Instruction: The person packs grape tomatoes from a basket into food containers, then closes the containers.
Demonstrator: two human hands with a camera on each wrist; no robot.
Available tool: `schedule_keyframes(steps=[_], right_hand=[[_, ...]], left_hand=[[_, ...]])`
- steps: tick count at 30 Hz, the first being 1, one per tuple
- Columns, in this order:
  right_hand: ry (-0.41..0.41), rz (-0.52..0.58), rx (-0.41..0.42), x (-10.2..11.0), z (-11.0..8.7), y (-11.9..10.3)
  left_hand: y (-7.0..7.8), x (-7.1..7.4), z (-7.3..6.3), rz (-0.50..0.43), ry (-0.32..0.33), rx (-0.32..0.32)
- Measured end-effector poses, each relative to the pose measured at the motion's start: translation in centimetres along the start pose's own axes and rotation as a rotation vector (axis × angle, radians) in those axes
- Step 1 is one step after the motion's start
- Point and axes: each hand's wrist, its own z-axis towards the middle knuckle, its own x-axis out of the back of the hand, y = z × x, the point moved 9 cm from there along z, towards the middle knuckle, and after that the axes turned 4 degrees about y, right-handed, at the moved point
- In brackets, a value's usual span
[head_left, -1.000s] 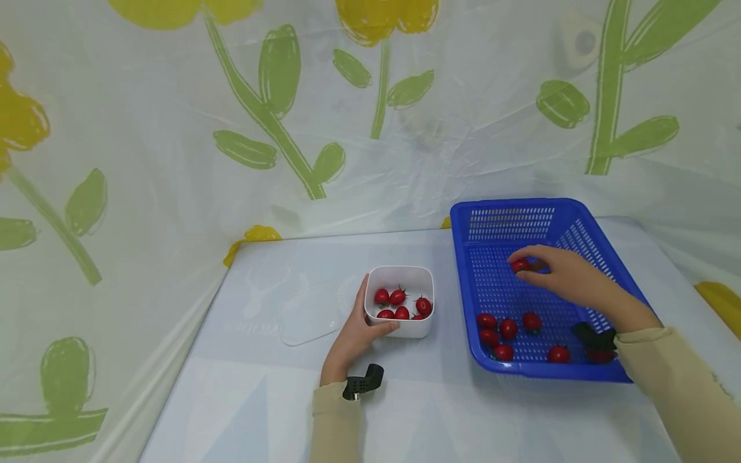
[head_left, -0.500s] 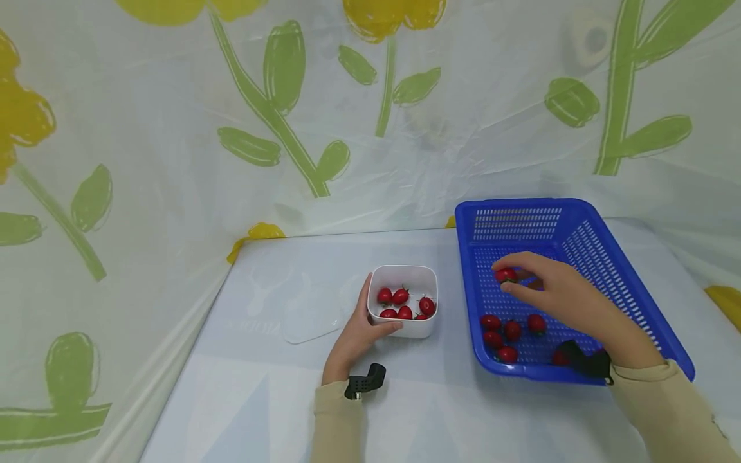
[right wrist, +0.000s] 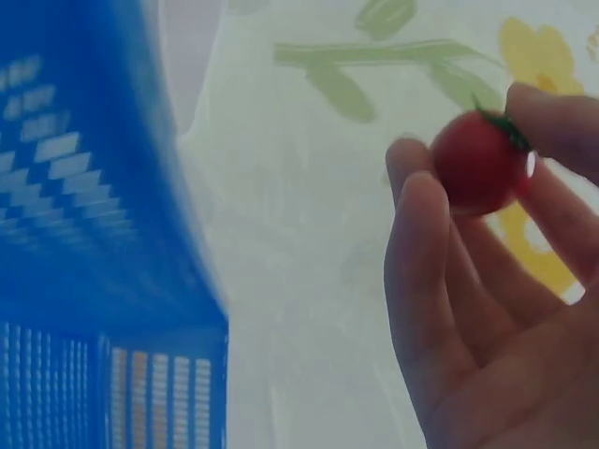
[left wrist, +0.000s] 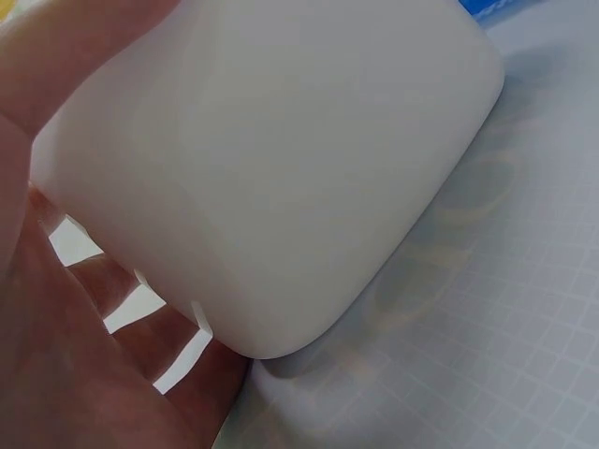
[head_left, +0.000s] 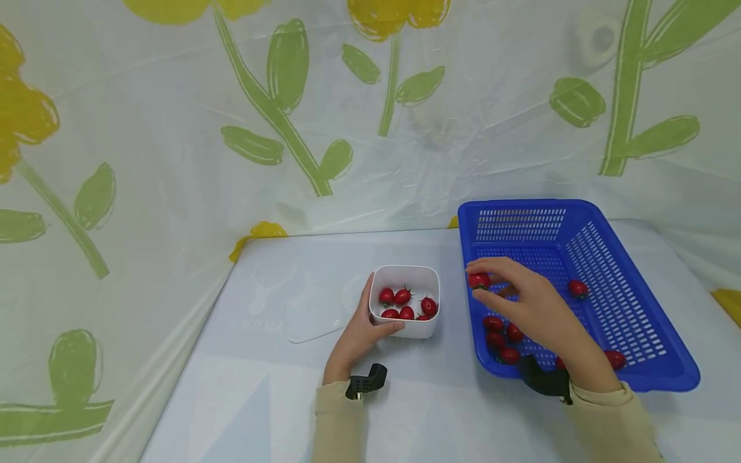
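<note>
Right hand (head_left: 523, 297) pinching a cherry tomato (head_left: 478, 280) near the left rim of the blue basket (head_left: 616, 296).
Left hand (head_left: 359, 332) grips the white container (head_left: 418, 329), thumb on its near side; tabletop lettering (head_left: 256, 326), left, too faint to read.

Soft, even light, apparently from overhead, washed the head view, where a faint sheen caught creases in the wall sheet (head_left: 492, 132) between 1 and 2 o'clock. Diffuse shadow pooled on the counter (head_left: 440, 399) along the 6 o'clock side of the blue basket (head_left: 619, 296). The left-wrist view was dimmer: the white box (left wrist: 271, 168) read as flat grey, its shadow spread toward 4 o'clock, while bright light showed through gaps in the left grip (left wrist: 75, 355) at 8 o'clock. Murky haze muted the right-wrist view, with the basket blurred at 9 o'clock and the tomato (right wrist: 477, 164) slightly soft, a white glint beside it at 3 o'clock.
</note>
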Motion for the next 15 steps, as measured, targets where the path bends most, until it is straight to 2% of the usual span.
schedule_keyframes(steps=[3,8,15], right_hand=[[0.047,0.020,-0.004,-0.4,0.2,-0.4],[0.107,0.082,0.033,-1.9,0.4,-1.7],[0.175,0.145,0.047,-3.4,0.6,-2.7]], left_hand=[[0.0,0.1,0.0,0.003,0.001,0.000],[0.0,0.1,0.0,-0.006,0.000,0.012],[0.2,-0.1,-0.1,-0.024,-0.007,-0.002]])
